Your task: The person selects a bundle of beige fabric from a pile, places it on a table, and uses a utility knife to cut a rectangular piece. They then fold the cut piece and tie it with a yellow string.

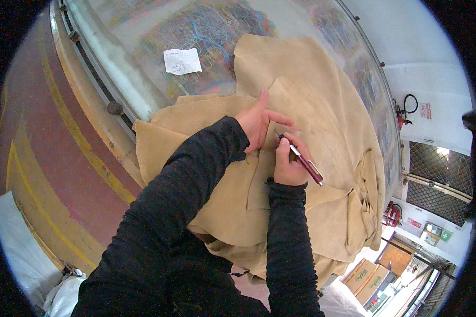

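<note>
Tan hides that look like suede leather (322, 79) lie in an overlapping pile on the table. With its fingers stretched out, my left hand (256, 122) rests on the upper hide beside a folded-over flap (262, 185). My right hand (292, 165) grips a dark red pen (307, 165) with a silver clip. The pen's tip points up and left, at the flap's upper end near my left fingers. Whether the tip touches the leather I cannot tell.
A handwritten paper note (183, 61) lies on the marked table top (143, 31) beyond the hides. Left of the table runs a red floor with yellow lines (63, 127). Cardboard boxes (366, 280) and a red fire extinguisher (392, 214) stand at the right.
</note>
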Motion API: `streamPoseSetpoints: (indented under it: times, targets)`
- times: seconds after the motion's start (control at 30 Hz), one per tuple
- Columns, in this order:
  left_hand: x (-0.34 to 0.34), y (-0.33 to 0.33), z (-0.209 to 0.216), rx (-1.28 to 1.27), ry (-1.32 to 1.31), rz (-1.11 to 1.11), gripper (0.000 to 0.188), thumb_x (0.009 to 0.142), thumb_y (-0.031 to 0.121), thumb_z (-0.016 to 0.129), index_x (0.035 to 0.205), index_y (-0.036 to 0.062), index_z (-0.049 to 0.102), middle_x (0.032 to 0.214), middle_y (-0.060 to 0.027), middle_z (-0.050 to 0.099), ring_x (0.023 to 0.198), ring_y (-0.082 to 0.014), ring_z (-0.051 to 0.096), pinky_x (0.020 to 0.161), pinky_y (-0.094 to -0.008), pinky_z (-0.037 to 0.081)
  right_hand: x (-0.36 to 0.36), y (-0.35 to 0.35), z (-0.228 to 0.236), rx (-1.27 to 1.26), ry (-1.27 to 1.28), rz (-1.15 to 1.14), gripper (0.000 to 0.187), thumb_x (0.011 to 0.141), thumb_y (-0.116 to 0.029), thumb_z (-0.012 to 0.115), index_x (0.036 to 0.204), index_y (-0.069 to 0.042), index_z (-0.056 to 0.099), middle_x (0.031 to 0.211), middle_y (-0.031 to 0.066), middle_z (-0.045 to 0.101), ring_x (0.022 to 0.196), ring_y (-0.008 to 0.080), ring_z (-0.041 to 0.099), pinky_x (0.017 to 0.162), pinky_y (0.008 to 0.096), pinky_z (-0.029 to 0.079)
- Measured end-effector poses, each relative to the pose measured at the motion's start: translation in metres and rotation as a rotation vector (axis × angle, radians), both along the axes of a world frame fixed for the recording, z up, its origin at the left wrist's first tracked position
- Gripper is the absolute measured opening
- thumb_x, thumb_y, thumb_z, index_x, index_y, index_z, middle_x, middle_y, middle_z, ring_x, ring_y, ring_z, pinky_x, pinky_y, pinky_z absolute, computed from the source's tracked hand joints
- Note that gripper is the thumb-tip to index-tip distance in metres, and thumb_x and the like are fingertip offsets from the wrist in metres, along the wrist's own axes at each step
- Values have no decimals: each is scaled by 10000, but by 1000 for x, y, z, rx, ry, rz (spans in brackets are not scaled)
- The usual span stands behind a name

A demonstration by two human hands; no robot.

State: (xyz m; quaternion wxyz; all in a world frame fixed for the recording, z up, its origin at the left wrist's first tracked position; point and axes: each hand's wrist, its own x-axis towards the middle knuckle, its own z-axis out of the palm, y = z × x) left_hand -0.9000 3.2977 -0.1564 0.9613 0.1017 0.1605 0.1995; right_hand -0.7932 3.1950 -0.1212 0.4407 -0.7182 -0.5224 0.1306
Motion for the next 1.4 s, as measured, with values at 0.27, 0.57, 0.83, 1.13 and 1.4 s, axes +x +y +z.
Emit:
streamPoseSetpoints:
  times: [0.27, 0.57, 0.83, 1.13, 1.4]
  targets:
    - [0, -1, 2, 55, 32, 17, 968, 863, 726, 99, 1174, -62, 566, 1286, -188, 526, 1252, -307, 433, 1078, -433, 288, 0, -2, 0, 11, 25, -17, 123, 785, -95, 639, 882, -23, 664, 740, 80, 645, 665, 149, 614, 618, 269, 485]
    - [0, 0, -1, 30, 30, 7, 981, 857, 734, 98, 1171, -70, 563, 1241, -200, 557, 1196, -313, 492, 1047, -420, 341, 5, -2, -2, 71, 9, 4, 124, 837, -80, 620, 925, 7, 624, 760, 53, 625, 641, 98, 565, 599, 232, 459]
    - [1, 0, 0, 7, 54, 9, 1001, 847, 749, 96, 1153, -76, 573, 1267, -201, 538, 1238, -302, 447, 1069, -403, 297, 7, -4, -3, 6, 31, -45, 119, 800, -96, 635, 886, -14, 650, 764, 77, 641, 674, 144, 597, 624, 264, 482]
    - [5, 7, -21, 11, 36, -111, 971, 839, 769, 111, 1110, -4, 633, 1284, -214, 512, 1177, -293, 456, 1039, -372, 301, 4, -3, -1, 42, 76, -63, 119, 843, -87, 585, 932, -14, 613, 739, 38, 601, 620, 105, 557, 569, 234, 446]
    - [13, 9, -38, 93, 167, -47, 983, 818, 790, 82, 1080, 33, 652, 536, -36, 491, 449, -121, 282, 431, -284, 228, 5, -2, 5, -6, 25, -23, 129, 835, -105, 592, 911, -4, 622, 780, 89, 636, 684, 146, 596, 628, 272, 486]
